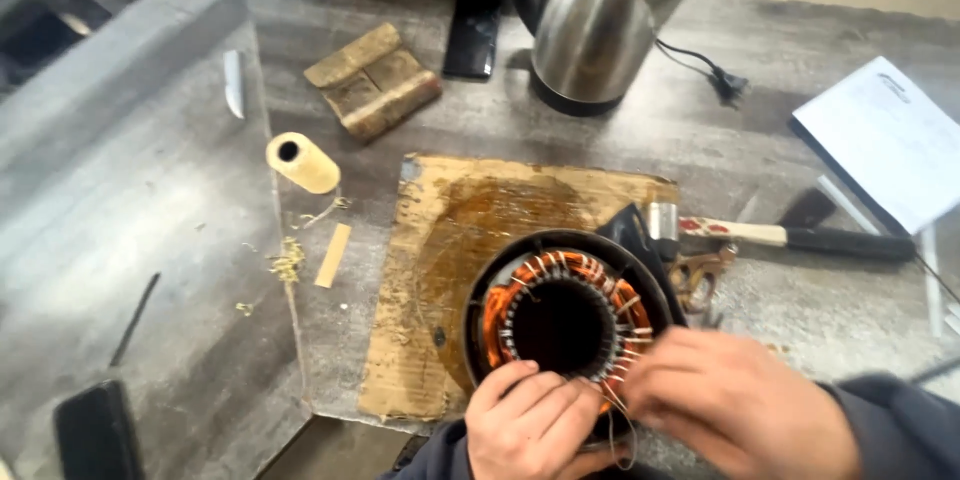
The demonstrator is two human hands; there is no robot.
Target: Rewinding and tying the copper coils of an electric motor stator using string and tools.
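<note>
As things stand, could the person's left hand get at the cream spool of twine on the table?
Probably yes. The left hand rests on the near rim of the motor stator; between it and the cream spool lie only the stained cardboard sheet and bare table, nothing upright blocking.

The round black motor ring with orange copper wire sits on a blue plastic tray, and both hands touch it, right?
Not quite. The round black motor ring with orange copper wire sits on a stained brown cardboard sheet, as the head view shows. Both the left hand and right hand do touch it.
</note>
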